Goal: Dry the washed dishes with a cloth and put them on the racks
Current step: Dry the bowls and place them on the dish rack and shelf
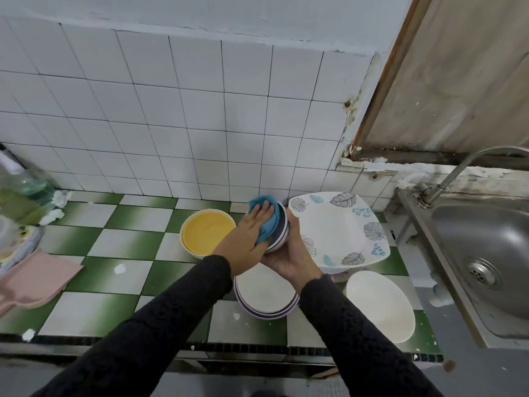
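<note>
At centre frame, above the checked counter (120, 245): cloth against bowl, both of your hands engaged.
Head view: your right hand (290, 257) grasps the small bowl (282, 234), tipped on its side with the opening facing frame left. Your left hand (252, 229) lies with fingers flat, pressing the blue cloth (270, 223) into that bowl. Yellow bowl (207, 233) stands just left of your hands; leaf-print plate (340, 227) just right. Stacked bowls (264, 295) sit below your wrists, white bowl (380, 305) lower right, steel sink (486, 253) at the right edge.
</note>
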`<state>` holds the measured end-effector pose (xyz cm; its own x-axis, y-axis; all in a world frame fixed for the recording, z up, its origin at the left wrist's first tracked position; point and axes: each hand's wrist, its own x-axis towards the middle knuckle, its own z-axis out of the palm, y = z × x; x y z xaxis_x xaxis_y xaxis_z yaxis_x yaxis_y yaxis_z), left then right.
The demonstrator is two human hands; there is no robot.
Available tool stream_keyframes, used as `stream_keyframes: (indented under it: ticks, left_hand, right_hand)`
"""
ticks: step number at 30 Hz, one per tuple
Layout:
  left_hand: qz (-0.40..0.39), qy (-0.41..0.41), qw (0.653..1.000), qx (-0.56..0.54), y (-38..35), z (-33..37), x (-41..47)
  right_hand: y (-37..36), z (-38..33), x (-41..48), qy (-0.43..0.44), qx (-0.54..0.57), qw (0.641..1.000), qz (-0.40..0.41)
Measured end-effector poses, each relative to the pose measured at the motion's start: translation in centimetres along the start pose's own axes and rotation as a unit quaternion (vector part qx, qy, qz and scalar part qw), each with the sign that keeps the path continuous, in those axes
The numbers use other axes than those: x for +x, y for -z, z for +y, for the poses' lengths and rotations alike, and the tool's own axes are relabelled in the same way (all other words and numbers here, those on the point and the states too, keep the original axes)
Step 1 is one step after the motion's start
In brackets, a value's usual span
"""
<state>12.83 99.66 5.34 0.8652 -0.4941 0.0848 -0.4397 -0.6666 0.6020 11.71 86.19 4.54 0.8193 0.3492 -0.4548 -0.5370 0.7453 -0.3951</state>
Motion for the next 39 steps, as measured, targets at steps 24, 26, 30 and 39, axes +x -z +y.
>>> stream_keyframes:
  ticks: [24,26,30,39]
  left_hand:
    - [-0.041,0.062,0.987,-0.143,0.3,2.1,-0.2]
    - [-0.009,-0.021,0.999,0.024,0.0,0.8,0.2]
    - [0.059,-0.053,0.994,0.08,-1.4,0.9,-0.2]
    - [0.023,0.079,0.943,-0.322,-0.3,3.2,-0.9]
  right_hand:
    - [1.0,-2.9,-0.2,0.083,-0.048,0.993,0.067]
    - [1.0,-3.0,-0.1,0.073,-0.06,0.993,0.066]
    - [1.4,-3.5,-0.4,0.04,-0.086,0.994,0.057]
    - [2.3,-3.2,-2.1,0.012,0.017,1.0,0.017]
